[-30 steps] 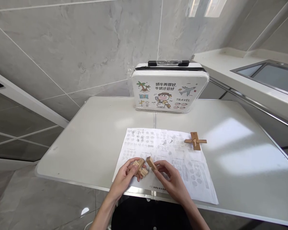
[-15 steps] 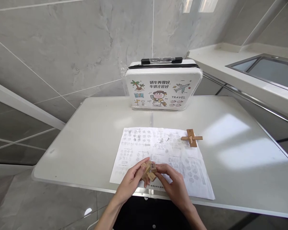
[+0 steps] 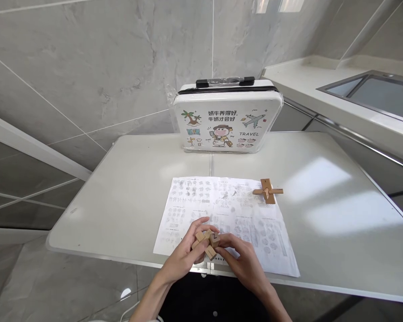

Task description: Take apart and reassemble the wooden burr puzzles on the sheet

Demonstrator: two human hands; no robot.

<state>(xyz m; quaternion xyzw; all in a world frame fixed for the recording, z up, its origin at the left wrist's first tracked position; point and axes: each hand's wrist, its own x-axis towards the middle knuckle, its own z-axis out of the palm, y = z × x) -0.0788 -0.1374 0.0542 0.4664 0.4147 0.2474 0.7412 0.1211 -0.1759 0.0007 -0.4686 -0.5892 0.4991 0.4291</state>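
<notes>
Between my two hands is a wooden burr puzzle made of interlocking blocks, just above the front edge of a printed sheet. One block end facing up carries a handwritten "2". My left hand wraps round the puzzle's left side, its thumb lying across the blocks. On the right side, the thumb and fingers of my right hand pinch the block marked "2". Fingers hide parts of the puzzle's underside. A second wooden puzzle, cross-shaped and marked "1", rests at the sheet's upper right edge.
A white suitcase in clear plastic, with cartoon prints, stands at the back of the white folding table. Behind it rises a grey tiled wall. A counter with a sink runs along the right.
The puzzle has turned slightly in my hands, and more block ends show. My left thumb has moved across its front. The view has shifted slightly.
</notes>
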